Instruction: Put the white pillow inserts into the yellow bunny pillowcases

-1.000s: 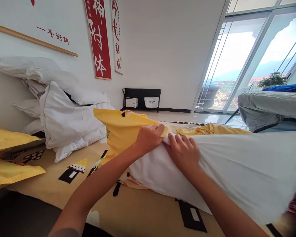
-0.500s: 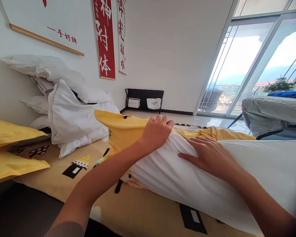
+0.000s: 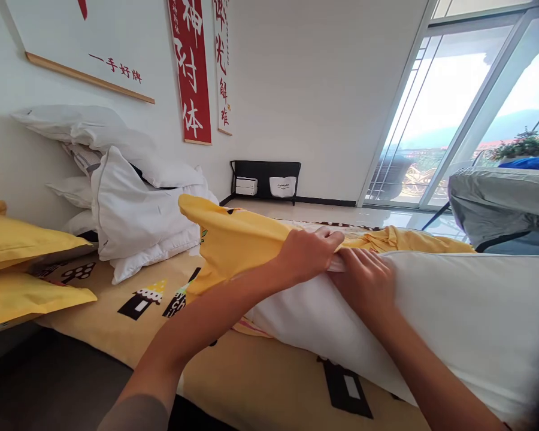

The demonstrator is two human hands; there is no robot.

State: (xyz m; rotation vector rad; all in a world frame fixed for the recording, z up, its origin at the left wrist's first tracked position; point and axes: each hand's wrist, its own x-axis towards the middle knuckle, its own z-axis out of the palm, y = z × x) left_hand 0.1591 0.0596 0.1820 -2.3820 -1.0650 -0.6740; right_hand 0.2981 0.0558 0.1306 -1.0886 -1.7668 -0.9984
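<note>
Pillow (image 3: 458, 305), white and plump, lies across the near part of the bed (image 3: 260, 383), its left part inside a yellow pillowcase (image 3: 236, 236) that stretches off toward the left. The left hand (image 3: 313, 251) is closed around the upper edge of the case, fingers curled over the cloth. Just beside it, the right hand (image 3: 366, 275) is bent over the top of the pillow, gripping bunched white fabric; whether its fingertips also catch the case cannot be told. Behind the pillow lies a rumpled yellow cloth (image 3: 413, 239). The tan sheet under everything is printed with little dark houses. At the left, white pillows (image 3: 135, 209) are heaped against the wall, and yellow pillows (image 3: 31, 299) lie nearer, at the edge of the view. A low black rack (image 3: 263, 175) stands on the floor beyond, and a red scroll (image 3: 191, 78) hangs on the wall.
</note>
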